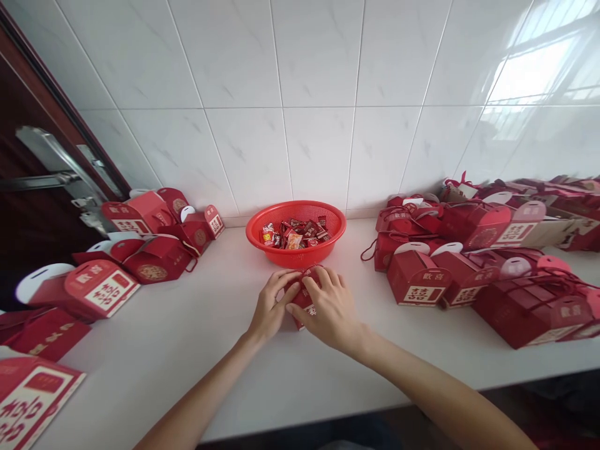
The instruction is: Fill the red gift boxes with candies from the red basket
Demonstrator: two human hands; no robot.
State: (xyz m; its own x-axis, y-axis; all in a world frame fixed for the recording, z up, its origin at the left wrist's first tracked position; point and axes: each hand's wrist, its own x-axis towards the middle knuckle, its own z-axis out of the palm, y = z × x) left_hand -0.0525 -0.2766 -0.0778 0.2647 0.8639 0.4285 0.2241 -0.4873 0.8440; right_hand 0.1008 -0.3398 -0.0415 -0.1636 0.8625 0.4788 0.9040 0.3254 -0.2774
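Observation:
A small red gift box (301, 297) with gold print and a white label stands on the white counter, right in front of me. My left hand (272, 303) is closed around its left side, thumb across the front near the top. From the right, my right hand (330, 306) grips the same box, fingers bent over its top flap and thumb low on the front. Much of the box is hidden under my fingers. Just behind it sits a red plastic basket (297, 258) holding several wrapped candies (294, 240).
Several red gift boxes (100, 289) line the counter's left side. More gift boxes (419, 278), some with cord handles, crowd the right side. A tiled wall (319, 156) rises behind the white counter (187, 350). A dark door with a metal handle (65, 159) is at far left.

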